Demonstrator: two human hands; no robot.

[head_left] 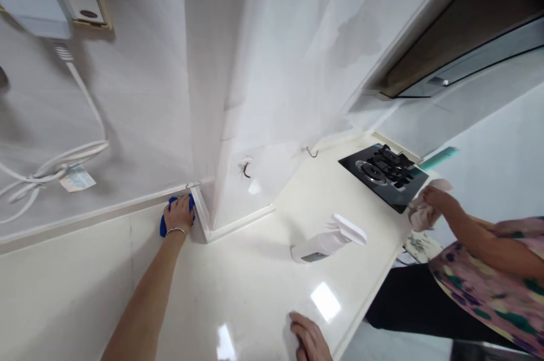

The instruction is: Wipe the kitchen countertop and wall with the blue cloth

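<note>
My left hand [179, 215], with a bracelet at its wrist, presses a blue cloth [163, 228] into the corner where the counter meets the wall and a boxed-in column. The fingers lie over the cloth and cover most of it. At the bottom of the view my right hand [309, 338] rests on the pale countertop [250, 281], its fingers loosely bent, slightly apart and holding nothing. Beyond it a white spray bottle [318, 245] stands on the counter between me and the hob.
A black gas hob [382, 177] is set in the far counter, under a dark range hood [463, 26]. On the right another person [488, 270] holds a pale cloth [423, 211] near it. Hooks [246, 170] stick out of the column. A white cable [91, 100] hangs at the left.
</note>
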